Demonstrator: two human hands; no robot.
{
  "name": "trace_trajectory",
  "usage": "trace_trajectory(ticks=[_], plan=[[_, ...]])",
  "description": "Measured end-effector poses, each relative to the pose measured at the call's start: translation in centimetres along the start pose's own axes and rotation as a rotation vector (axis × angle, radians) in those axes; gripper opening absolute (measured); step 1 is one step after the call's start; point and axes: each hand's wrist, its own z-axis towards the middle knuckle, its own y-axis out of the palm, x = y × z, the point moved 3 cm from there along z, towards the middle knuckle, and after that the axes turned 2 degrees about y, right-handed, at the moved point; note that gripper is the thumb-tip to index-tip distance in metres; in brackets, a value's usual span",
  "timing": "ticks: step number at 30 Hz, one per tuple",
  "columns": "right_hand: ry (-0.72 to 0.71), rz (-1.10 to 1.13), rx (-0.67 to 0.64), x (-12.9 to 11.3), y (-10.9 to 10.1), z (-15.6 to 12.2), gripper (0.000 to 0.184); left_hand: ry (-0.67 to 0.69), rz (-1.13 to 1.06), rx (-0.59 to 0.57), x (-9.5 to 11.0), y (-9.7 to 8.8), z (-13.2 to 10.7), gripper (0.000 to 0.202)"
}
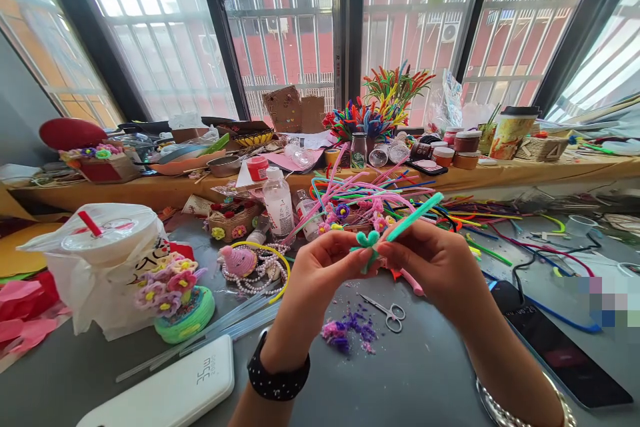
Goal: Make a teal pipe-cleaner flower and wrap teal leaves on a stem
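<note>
The bent mint-green chenille stem (pixel 415 216) looks fuzzy and matt. The small silver scissors (pixel 382 307) are shiny metal; the black rectangular phone (pixel 565 350), glossy and smooth; the white rounded power bank (pixel 175 383), smooth plastic; the grey bench (pixel 425 380), smooth, dull.

One scissors pair (pixel 387 311), one power bank (pixel 167 383)

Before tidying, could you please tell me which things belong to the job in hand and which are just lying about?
Likely the job's: green pipe cleaner in left hand and right hand, loose pipe cleaners, scissors.

Likely lying about: phone, power bank, bagged cup.
</note>
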Motion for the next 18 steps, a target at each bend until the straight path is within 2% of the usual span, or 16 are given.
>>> trace_trajectory(ticks=[6,16,18], plan=[[-0.010,0.086,0.018,0.25,0.46,0.00,0.009,0.042,-0.022,-0.033,0.10,0.16,-0.01,0.011],[-0.066,0.015,0.063,0.09,0.56,-0.03,0.010,0.066,0.059,-0.028,0.52,0.16,-0.30,0.013],[-0.072,0.009,0.040,0.12,0.58,0.05,0.010,0.069,0.072,-0.025,0.58,0.11,-0.29,0.014]])
